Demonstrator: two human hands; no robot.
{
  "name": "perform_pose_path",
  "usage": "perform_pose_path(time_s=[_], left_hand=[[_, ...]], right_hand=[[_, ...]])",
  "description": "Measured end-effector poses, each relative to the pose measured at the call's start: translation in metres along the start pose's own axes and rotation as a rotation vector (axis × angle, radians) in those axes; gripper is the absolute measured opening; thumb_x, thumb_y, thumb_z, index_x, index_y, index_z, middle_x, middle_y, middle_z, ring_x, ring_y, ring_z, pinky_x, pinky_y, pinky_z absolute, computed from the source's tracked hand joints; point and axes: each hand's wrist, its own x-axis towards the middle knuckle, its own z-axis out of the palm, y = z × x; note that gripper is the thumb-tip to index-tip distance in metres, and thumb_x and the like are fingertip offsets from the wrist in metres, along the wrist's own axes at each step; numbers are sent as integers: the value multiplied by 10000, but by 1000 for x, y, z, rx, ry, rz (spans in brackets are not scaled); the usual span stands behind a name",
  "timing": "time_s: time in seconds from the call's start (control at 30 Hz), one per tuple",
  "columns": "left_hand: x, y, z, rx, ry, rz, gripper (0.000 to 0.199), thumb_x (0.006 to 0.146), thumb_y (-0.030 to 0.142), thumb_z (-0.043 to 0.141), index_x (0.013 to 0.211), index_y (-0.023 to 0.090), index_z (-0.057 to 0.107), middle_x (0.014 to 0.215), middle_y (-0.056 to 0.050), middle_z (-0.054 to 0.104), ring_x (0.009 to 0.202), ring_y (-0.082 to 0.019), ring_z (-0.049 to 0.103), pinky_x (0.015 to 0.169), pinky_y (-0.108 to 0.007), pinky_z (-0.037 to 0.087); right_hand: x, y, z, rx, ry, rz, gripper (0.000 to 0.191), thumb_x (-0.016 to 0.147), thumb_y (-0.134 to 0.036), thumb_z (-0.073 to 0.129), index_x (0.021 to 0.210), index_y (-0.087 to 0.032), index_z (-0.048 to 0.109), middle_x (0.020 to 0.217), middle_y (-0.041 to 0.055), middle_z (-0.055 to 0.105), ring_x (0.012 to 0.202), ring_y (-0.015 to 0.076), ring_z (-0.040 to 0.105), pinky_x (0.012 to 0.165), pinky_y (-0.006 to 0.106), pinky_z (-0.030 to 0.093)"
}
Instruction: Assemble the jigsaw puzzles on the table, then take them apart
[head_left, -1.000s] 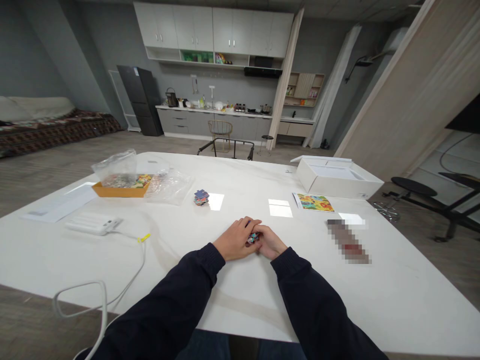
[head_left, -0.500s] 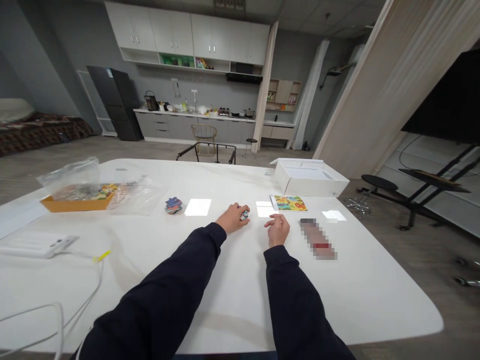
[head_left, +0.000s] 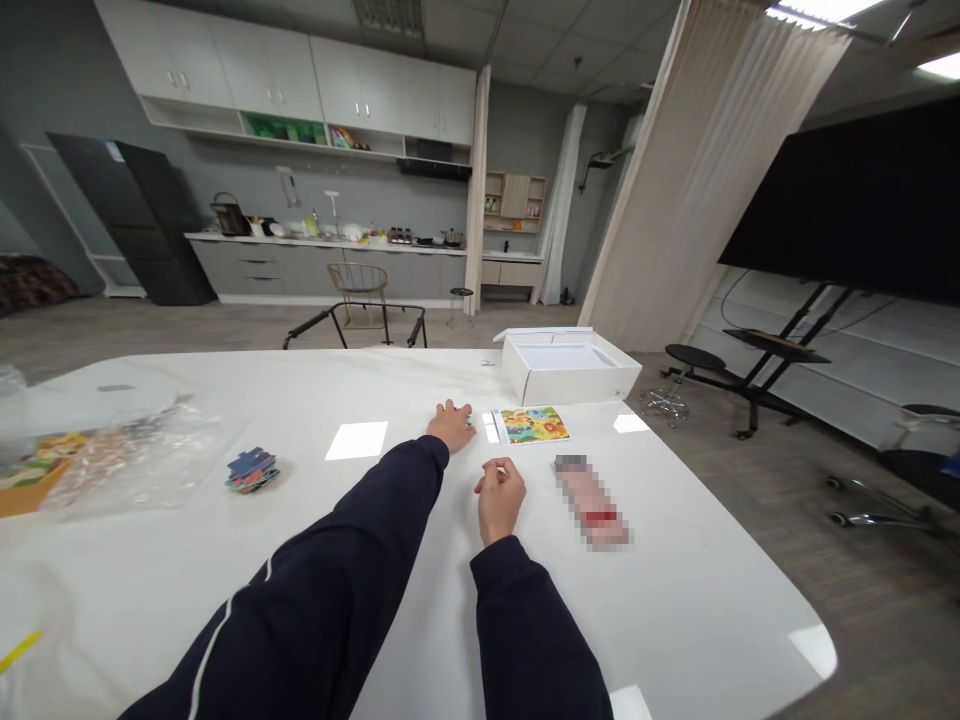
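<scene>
My left hand point(head_left: 452, 427) reaches to the far middle of the table, its fingers curled down around a small stack of puzzle pieces point(head_left: 469, 421). Only a sliver of the stack shows beside the fingers. Nearer to me, my right hand point(head_left: 501, 497) rests on the table with loosely bent fingers and nothing visible in it. Just right of my left hand lies a colourful picture sheet point(head_left: 534, 425). Another pile of puzzle pieces point(head_left: 253, 470), with a blue one on top, sits to the left.
A white box point(head_left: 574, 380) stands at the back right. A blurred-out flat object point(head_left: 592, 503) lies right of my right hand. On the left are clear plastic bags point(head_left: 142, 455) and an orange tray point(head_left: 30, 492). A chair point(head_left: 360, 285) stands beyond the table.
The view has swung right. My left hand has gone farther forward with the puzzle pieces, close to the picture sheet. My right hand stays nearer, its fingers more curled.
</scene>
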Motion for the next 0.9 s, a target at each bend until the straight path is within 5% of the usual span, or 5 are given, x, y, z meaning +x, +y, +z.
perform_pose_path(time_s=[0.17,0.3,0.6,0.77,0.9], left_hand=[[-14,8,-19,16,42,-56,844,793,421,672,1555,312,325,1429,-193,448,1248,-439,453,898,-513,477],[-71,-6,-42,-14,249,-8,689,875,422,609,1506,245,396,1401,-187,508,1207,-392,510,875,-469,502],[-258,-131,-73,-114,502,60,96,938,274,516,902,223,589,720,3,591,718,-186,589,757,-318,466],[-291,-195,-90,-253,553,-245,97,891,279,535,808,231,552,588,58,534,562,-142,517,637,-265,409],[-287,-212,-95,-300,665,-335,106,890,287,521,807,235,560,579,64,531,558,-137,526,631,-251,393]], right_hand=[[0,-1,-2,-18,-1,7,150,829,-314,528,738,-232,614,442,-51,579,455,185,572,547,268,415],[2,-1,-1,-7,10,14,144,804,-313,533,744,-225,629,449,-44,584,466,186,571,542,269,410],[1,3,-10,-102,-29,-10,191,745,-380,569,705,-215,657,479,-18,624,480,187,563,524,272,393],[-10,-21,-4,-139,-51,-66,243,770,-413,604,745,-184,683,494,-6,614,427,159,508,493,270,383],[-65,-66,-21,49,-198,-391,313,924,-418,532,954,-166,716,637,23,654,462,150,503,483,281,396]])
